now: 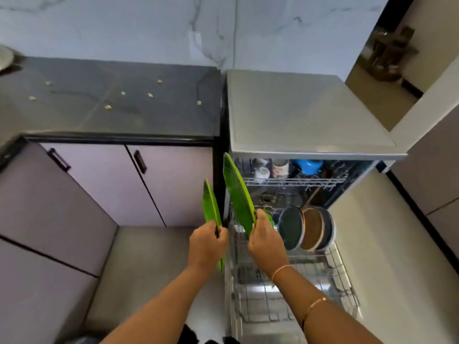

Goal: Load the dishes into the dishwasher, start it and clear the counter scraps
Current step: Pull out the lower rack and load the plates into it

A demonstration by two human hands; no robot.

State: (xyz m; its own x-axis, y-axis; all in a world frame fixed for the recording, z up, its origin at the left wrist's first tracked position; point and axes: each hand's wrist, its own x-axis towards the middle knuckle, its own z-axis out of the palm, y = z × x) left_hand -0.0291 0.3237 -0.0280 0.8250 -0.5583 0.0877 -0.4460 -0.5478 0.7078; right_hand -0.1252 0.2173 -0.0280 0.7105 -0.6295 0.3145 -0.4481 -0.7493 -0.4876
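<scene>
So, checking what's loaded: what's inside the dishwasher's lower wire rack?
Dark teal round plate and brown round plate, on edge; right hand and its green leaf-shaped plate hide the left.

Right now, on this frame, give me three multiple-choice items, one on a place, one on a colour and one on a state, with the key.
1. Where do the scraps lie?
A. on the dark counter
B. in the lower rack
C. on the floor

2. What colour are the left plate and the right plate?
A. blue
B. green
C. white

3. How does the dishwasher's lower rack stand?
A. pushed in behind a shut door
B. pulled out, with dishes at its back
C. lifted onto the counter

Key:
1 A, since the pale bits dot the dark counter left of the dishwasher.
2 B, since the left hand and the right hand each grip a green plate.
3 B, since the wire rack juts out over the floor.
</scene>
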